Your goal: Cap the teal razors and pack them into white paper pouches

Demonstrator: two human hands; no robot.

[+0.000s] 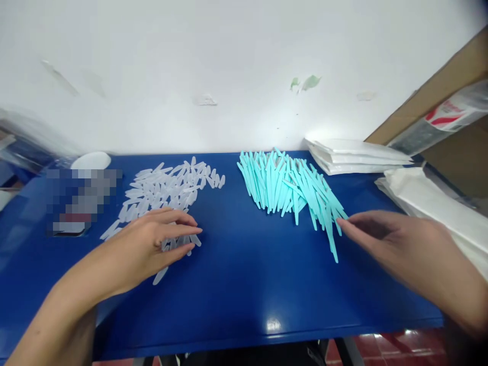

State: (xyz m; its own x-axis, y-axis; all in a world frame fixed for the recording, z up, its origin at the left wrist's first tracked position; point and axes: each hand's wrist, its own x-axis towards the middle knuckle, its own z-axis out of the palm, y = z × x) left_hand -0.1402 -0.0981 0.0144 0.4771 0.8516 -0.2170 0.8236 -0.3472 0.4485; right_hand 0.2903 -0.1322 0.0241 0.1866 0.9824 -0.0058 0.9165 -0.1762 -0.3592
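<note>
Slim turquoise plastic sticks (276,183) with tapered ends lie in a heap on the blue table (244,284). At the heap's right edge, my right hand (396,244) pinches the end of one stick between thumb and fingers. Across from it, many small translucent whitish elongated plastic pieces (168,185) are spread out on the left. Over the near part of these pieces hovers my left hand (156,236), thumb and fingers apart, with a few pieces showing beneath and between the fingers. Whether it touches any of them I cannot tell.
White folded packets (354,152) lie at the back right, with another white packet (419,188) beside my right hand. A cardboard box (450,127) with a clear plastic bottle (442,119) stands at the right. A white round object (90,161) and a blurred-out item (82,203) are at the left.
</note>
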